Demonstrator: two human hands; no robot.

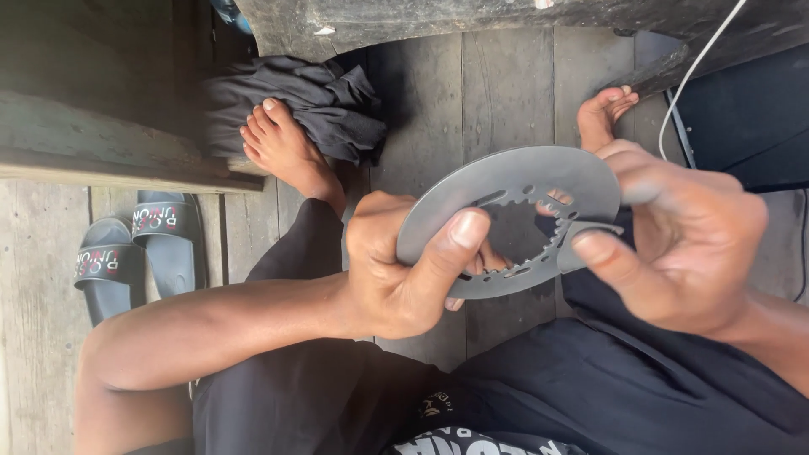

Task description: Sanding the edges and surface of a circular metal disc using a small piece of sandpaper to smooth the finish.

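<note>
A flat grey metal disc (514, 181) with a toothed central cut-out and small holes sits between both hands, above my lap. My left hand (396, 270) grips its left edge, thumb pressed on the face. My right hand (687, 240) holds the right edge, with the thumb on a small grey metal piece (590, 232) that lies against the disc's inner rim. My two bare feet (282, 147) rest on the wooden floor beyond the disc.
A dark cloth (329, 101) lies bunched by the left foot. A pair of grey slide sandals (139, 253) stands at the left. A wooden beam (101, 143) crosses the upper left; a black box (742, 109) with a white cable (695, 72) sits upper right.
</note>
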